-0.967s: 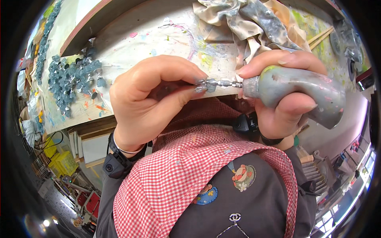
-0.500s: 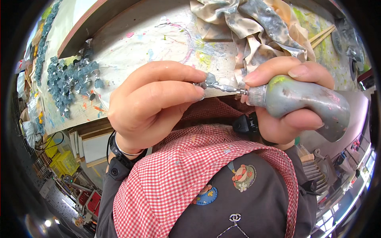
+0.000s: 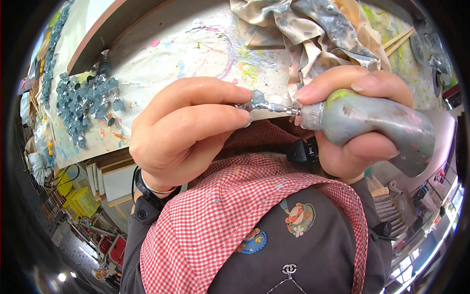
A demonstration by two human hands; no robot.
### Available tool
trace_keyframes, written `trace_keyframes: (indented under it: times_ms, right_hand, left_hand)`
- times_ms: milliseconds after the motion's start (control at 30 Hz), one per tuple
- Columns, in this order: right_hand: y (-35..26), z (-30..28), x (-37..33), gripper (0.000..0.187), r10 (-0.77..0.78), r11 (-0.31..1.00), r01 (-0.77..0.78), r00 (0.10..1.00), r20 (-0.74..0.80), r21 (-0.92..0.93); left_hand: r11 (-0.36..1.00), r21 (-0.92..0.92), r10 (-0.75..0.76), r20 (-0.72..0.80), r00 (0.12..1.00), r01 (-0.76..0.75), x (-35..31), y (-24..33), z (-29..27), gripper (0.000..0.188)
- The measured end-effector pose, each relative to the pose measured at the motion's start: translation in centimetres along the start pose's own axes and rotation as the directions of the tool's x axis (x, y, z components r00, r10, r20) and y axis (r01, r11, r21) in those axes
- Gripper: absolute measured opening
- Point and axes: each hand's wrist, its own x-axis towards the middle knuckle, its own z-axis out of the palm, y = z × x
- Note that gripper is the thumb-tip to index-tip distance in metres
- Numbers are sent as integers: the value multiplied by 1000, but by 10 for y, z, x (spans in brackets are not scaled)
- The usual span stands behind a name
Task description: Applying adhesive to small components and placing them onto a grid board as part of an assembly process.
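Observation:
My right hand (image 3: 357, 88) is wrapped round a grey squeeze bottle (image 3: 379, 122) with yellow-green smears, lying tilted with its nozzle to the left. The bottle's thin metal nozzle (image 3: 293, 111) is crusted with grey-blue paint. Its tip reaches a small grey-blue and silver piece (image 3: 258, 98), pinched between the fingertips of my left hand (image 3: 191, 115). What exactly this piece is I cannot make out, since the fingers cover part of it. At the left of the table lies a heap of similar small grey-blue pieces (image 3: 81, 105), some with silvery parts.
A paint-stained cloth (image 3: 313, 32) lies crumpled at the far side, with wooden sticks (image 3: 400, 41) to its right. A wooden rail (image 3: 110, 34) edges the far left of the paint-spotted table (image 3: 166, 59). Beyond it runs a row of more small pieces (image 3: 51, 68). A yellow basket (image 3: 82, 202) stands lower left.
Both hands keep their grips, and the nozzle stays at the small piece. The bottle and nozzle sit very slightly further left and are angled a little differently.

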Motion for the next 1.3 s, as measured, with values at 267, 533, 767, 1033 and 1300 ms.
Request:
trace_keyframes:
  times_ms: [267,533,767,1033,1300]
  right_hand:
    - [-2,1,-1,55,-3,1000,3,1000,-10,-9]
    - [-2,2,0,55,-9,1000,9,1000,-16,-21]
    - [-5,0,-1,55,-11,1000,11,1000,-21,-25]
    - [-7,-5,0,55,-18,999,17,999,-32,-33]
    - [-7,-7,0,54,-26,999,24,999,-43,-48]
  left_hand:
    - [1000,20,-19,2,1000,19,-2,2,1,25]
    - [999,30,-23,10,1000,23,-3,3,1,26]
    - [999,26,-27,1,1000,27,-4,4,2,26]
    - [999,35,-10,8,1000,10,-3,3,1,26]
    - [999,46,8,19,1000,-8,-2,2,2,27]
